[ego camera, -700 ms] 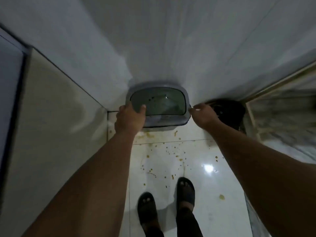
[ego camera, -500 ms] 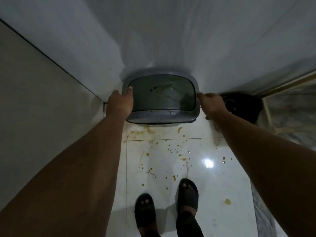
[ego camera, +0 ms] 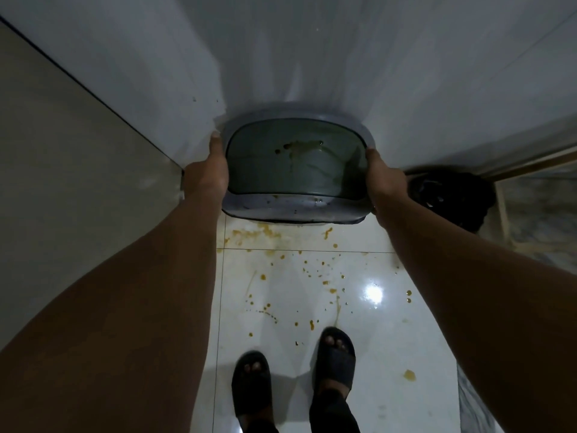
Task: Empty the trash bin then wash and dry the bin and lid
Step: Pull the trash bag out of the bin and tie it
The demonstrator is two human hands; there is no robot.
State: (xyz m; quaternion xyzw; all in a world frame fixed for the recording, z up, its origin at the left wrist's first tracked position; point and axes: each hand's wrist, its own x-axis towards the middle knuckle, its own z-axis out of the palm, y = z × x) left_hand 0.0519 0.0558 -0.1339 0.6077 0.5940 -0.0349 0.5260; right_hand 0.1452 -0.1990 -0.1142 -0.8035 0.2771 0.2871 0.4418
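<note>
A grey trash bin (ego camera: 293,207) with a dark green swing flap, smeared with yellowish stains, hangs against the white wall, above the floor. My left hand (ego camera: 207,176) grips its left side, fingers wrapped round the rim. On the opposite side my right hand (ego camera: 382,179) grips the right edge. Whether the lid is separate from the bin body I cannot tell; the body below is hidden.
Yellow-brown splatter (ego camera: 271,232) dots the glossy white floor tiles under the bin. A black trash bag (ego camera: 449,195) lies on the floor at the right, beside a wooden-framed marble surface (ego camera: 537,207). A beige panel (ego camera: 62,170) stands at the left. My sandalled feet (ego camera: 293,376) stand below.
Both hands shifted from the front corners to the bin's sides, and the bin rose closer to me, away from the floor.
</note>
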